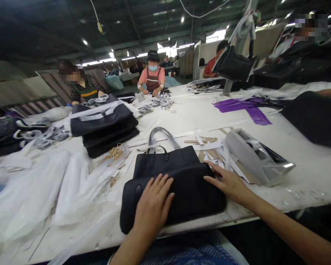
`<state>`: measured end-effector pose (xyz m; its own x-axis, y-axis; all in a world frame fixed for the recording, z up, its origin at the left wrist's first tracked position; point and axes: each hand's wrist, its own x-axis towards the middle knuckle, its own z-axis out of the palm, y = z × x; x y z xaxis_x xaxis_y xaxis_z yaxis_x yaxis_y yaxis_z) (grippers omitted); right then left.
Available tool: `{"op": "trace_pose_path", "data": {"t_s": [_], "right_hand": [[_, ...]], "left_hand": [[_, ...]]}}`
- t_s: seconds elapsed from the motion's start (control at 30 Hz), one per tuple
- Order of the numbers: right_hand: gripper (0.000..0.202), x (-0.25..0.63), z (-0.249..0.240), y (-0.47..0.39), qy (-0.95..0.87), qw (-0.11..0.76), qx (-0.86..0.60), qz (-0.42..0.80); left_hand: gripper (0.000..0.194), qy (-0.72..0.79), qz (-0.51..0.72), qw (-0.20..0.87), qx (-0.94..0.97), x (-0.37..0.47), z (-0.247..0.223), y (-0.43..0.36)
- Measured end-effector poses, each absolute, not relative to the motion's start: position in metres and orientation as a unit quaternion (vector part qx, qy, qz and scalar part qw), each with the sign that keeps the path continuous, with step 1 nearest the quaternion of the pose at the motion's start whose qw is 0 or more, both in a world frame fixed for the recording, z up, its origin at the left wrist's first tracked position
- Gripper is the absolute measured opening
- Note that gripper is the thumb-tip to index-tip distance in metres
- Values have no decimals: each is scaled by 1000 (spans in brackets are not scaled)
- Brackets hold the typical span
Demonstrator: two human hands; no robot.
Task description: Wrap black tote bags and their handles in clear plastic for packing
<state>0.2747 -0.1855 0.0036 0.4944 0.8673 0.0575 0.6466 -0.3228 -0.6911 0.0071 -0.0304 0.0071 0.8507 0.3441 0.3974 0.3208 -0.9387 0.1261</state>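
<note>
Purple sheeting, masked co-worker in apron, hanging cord, ceiling lights

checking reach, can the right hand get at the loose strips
Probably yes: the loose strips lie just beyond the right hand, with nothing apparent between, though it touches the black bag.

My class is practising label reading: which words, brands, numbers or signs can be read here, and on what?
No text can be read in the picture.
Black, smooth bag nearest the camera: no lettering shows; its small dark oval mark is too blurred to make out.
Flat purple strips: no lettering shows.
White and brown paper strips: any print would be too small to read.
</note>
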Motion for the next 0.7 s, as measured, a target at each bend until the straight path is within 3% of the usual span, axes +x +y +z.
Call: {"op": "trace_pose_path", "data": {"t_s": [0.17, 0.23, 0.33, 0.47, 0.6, 0.7], "right_hand": [[50, 266, -1, -209, -480, 362, -800, -1], [48, 260, -5, -231, -417, 399, -817, -10], [50, 247, -10, -257, -266, 480, -817, 175], [59, 223, -9, -253, -53, 650, -635, 414], [30, 206, -14, -220, 37, 747, -489, 449], [24, 202, -28, -195, 22, 779, -435, 451]], "left_hand": [[53, 213, 153, 32, 964, 39, 0, -34], [53, 220, 149, 46, 963, 38, -1, -32], [54, 220, 153, 63, 961, 34, -1, -30], [55, 220, 165, 84, 958, 33, -1, -31], [56, 240, 165, 110, 950, 34, 3, -28], [58, 260, 175, 131, 941, 32, 9, -23]]}}
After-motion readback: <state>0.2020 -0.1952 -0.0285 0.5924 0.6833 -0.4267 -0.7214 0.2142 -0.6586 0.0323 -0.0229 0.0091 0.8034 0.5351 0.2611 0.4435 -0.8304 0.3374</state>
